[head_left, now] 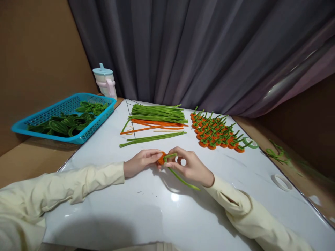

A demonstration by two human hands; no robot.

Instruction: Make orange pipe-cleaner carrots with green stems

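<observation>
In the middle of the table, my left hand [144, 160] is closed around a small orange coiled pipe-cleaner piece [161, 158], thumb on top. A green pipe cleaner [183, 180] comes out of the orange piece; one short end points right and a longer tail hangs toward the lower right. My right hand [190, 165] pinches the green pipe cleaner close to the orange piece with thumb and index finger. Beyond my hands lie a few loose green pipe cleaners [154, 138], some orange pipe cleaners [157, 124] and a thick green bundle [157, 112].
Rows of orange pieces with green stems [216, 129] stand at the back right. Near them are a green tape roll [250, 143], a white roll [282, 182] and green scraps [277, 152]. A blue basket [78, 139] of green leaf shapes and a lidded cup [104, 83] stand left.
</observation>
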